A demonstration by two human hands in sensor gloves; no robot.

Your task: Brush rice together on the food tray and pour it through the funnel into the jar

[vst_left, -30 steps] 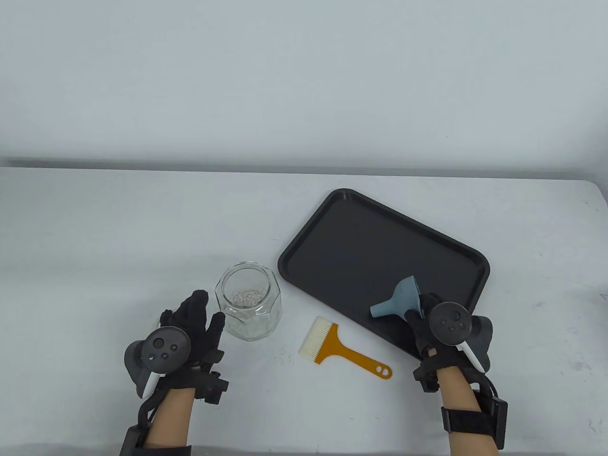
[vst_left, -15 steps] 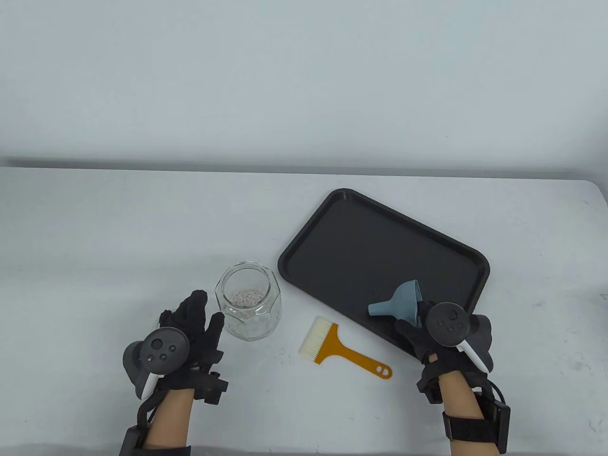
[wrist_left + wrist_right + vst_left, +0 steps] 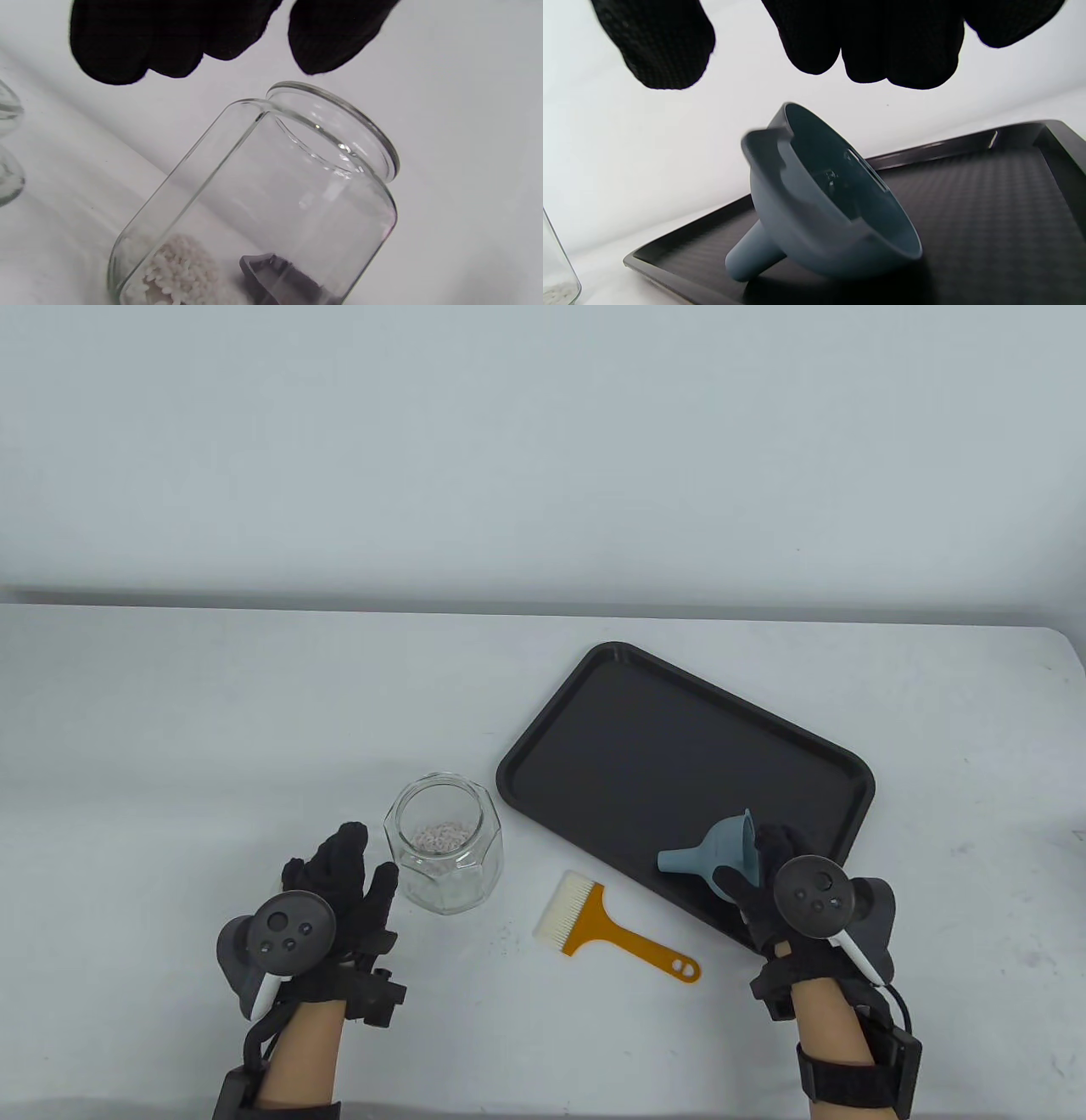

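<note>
We see our right hand (image 3: 776, 891) spread loose just above the funnel (image 3: 713, 853) lying at the tray (image 3: 611, 729) edge; our left hand (image 3: 339, 882) is relaxed beside the jar (image 3: 444, 841), touching nothing.

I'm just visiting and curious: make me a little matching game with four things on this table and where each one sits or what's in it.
Things:
1. jar
2. funnel
3. brush
4. tray

Descriptions:
A. lies on its side on the tray
B. black, with no rice visible on it
C. holds a little rice
D. lies on the table between jar and tray

Pairs: 1-C, 2-A, 3-D, 4-B
</note>
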